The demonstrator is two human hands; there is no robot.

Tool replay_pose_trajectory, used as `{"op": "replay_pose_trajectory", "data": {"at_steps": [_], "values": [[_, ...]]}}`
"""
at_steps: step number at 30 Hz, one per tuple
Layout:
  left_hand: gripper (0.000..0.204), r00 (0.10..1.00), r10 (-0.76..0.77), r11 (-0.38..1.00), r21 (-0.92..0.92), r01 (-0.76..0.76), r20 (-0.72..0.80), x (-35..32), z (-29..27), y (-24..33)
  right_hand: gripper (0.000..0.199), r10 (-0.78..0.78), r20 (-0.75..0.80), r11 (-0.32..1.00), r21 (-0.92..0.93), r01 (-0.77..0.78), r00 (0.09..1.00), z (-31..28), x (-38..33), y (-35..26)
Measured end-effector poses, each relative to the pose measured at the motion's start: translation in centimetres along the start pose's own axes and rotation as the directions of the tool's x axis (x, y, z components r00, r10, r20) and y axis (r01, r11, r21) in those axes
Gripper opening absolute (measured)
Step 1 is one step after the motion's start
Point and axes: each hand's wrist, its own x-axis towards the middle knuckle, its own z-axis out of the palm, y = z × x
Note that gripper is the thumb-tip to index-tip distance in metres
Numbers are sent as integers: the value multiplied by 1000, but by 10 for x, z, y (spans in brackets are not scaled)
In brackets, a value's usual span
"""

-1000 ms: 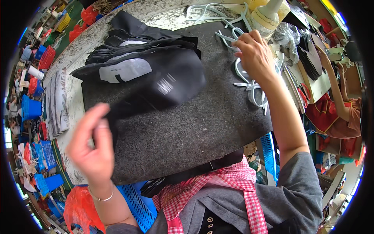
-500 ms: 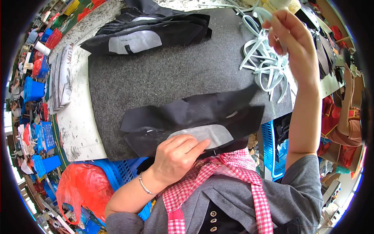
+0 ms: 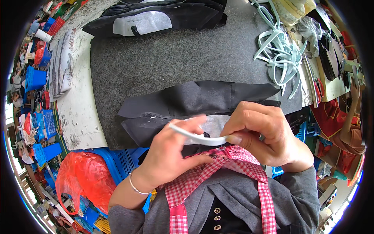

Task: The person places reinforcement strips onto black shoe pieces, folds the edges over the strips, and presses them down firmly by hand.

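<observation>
My right hand (image 3: 263,132) pinches one end of a short pale strip (image 3: 196,137) between thumb and forefinger. The strip bends leftward and its free end lies across the fingers of my left hand (image 3: 165,152), which is open, thumb and fingers apart, slightly blurred. Under both hands lies a black sheet piece (image 3: 194,97) with a fold or seam along it. On its near part is a light grey rounded patch (image 3: 216,124), partly covered by my hands. A tangled heap of pale strips (image 3: 282,54) rests at the far right of the dark mat.
The speckled dark mat (image 3: 156,66) covers most of the white table. A stack of similar black pieces (image 3: 187,17) lies at the far side, a wrapped packet (image 3: 62,66) at the left. Red-handled scissors (image 3: 318,89) lie right. A red plastic bag (image 3: 83,179) hangs below the table.
My right hand has come from the heap of strips down to the black piece, carrying a strip. My left hand has lifted off the grey patch and spread its fingers.
</observation>
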Motion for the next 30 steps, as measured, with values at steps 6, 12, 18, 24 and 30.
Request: {"op": "replay_pose_trajectory", "data": {"at_steps": [6, 12, 18, 24, 30], "values": [[48, 944, -177, 731, -679, -62, -277, -22, -23, -22, 16, 60, 41, 993, -108, -56, 997, 1, 2, 13], [18, 852, -369, 858, -489, 159, -370, -22, -47, -7, 15, 191, -135, 932, -286, -223, 972, 8, 3, 16], [15, 825, -342, 940, -151, 307, -451, -14, -49, -24, 17, 69, -102, 868, -483, -111, 992, 21, 2, 38], [12, 847, -413, 910, -118, 397, -336, -9, -56, -33, 16, 95, -19, 865, -494, -92, 995, 23, 0, 40], [14, 897, -215, 939, 171, 299, -386, 3, -44, -34, 14, 124, -9, 827, -551, -108, 992, 27, 0, 45]]}}
